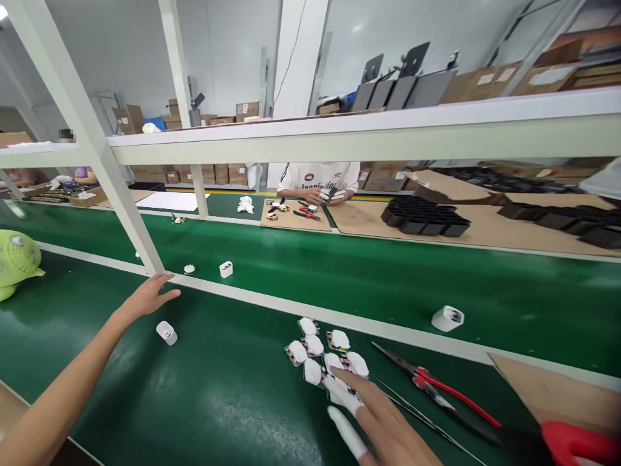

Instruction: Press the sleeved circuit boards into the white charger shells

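My left hand (148,296) stretches out over the green bench, fingers spread, holding nothing, close to the white rail and just above a small white charger shell (166,332). My right hand (383,424) hovers at the lower right with its fingers extended; two wear white finger cots. Its fingertips reach a cluster of several small white parts with circuit boards (323,356). Neither hand grips anything.
Red-handled pliers (439,391) and thin tweezers (422,417) lie right of the cluster. White shells (447,318) (226,269) sit on the belt. A green fan (17,259) stands left, cardboard (557,391) right. Across the belt a person (320,181) works beside black trays (424,217).
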The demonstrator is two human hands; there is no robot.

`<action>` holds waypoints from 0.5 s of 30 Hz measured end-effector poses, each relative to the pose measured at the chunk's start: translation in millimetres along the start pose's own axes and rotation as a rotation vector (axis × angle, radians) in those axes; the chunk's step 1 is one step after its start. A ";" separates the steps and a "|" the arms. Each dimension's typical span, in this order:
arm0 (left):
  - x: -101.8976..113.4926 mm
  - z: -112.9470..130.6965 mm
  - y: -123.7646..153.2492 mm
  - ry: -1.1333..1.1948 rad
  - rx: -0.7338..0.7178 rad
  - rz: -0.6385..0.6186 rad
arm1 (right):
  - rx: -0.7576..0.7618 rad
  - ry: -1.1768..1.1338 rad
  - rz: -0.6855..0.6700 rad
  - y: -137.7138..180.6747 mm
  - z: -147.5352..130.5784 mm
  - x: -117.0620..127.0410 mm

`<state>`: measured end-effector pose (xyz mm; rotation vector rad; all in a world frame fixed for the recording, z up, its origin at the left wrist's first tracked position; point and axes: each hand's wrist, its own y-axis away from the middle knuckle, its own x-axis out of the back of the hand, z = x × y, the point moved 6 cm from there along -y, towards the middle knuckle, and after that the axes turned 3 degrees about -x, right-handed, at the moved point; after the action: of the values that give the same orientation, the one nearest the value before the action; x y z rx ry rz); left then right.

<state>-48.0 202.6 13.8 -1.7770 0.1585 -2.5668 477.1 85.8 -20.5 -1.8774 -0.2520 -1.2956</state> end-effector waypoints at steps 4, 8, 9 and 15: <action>-19.6 14.3 -45.7 -0.032 -0.044 0.036 | 0.058 -0.086 -0.030 -53.4 -45.9 -12.3; -34.1 45.8 -91.2 -0.058 -0.080 0.028 | 0.095 -0.182 -0.090 -85.0 -81.2 -17.4; -37.0 56.0 -95.1 -0.062 -0.095 0.027 | 0.097 -0.194 -0.094 -88.5 -84.7 -16.2; -73.0 137.7 -37.9 -0.015 -0.335 -0.099 | 0.033 -0.151 -0.068 -89.4 -70.6 -21.8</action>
<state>108.2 235.2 -2.8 -1.9506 0.5438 -2.7276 367.8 98.6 15.9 -1.9554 -0.4173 -1.1880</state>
